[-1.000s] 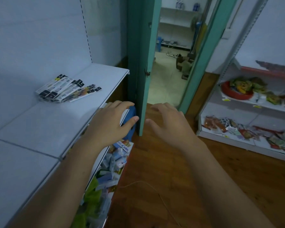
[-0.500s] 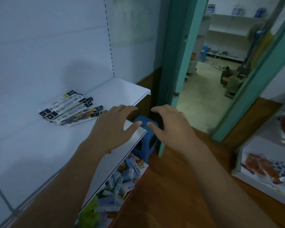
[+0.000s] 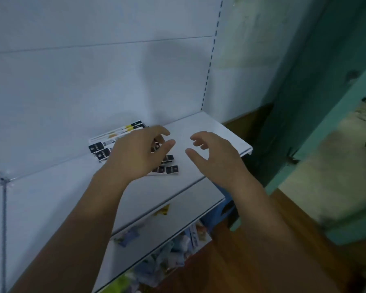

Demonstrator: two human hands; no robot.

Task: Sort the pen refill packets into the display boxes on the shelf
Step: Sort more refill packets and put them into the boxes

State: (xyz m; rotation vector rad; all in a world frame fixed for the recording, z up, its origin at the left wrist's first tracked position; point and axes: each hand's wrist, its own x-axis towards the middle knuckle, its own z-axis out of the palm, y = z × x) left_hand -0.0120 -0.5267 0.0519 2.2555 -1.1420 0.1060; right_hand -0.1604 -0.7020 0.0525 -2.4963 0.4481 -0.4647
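Hovering my left hand (image 3: 133, 155) over the packets (image 3: 103, 149) on the shelf (image 3: 220, 134), right hand (image 3: 218, 157) beside it; both loosely spread, holding nothing.

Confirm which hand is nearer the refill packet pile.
Left. The left hand is over the refill packets, covering part of the pile. The right hand hovers to their right above bare shelf, clear of them.

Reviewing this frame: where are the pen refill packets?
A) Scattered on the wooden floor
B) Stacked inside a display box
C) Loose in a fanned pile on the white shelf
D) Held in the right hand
C: the pen refill packets lie fanned directly on the white shelf. The left hand is over part of the pile, and the right hand beside it holds nothing.
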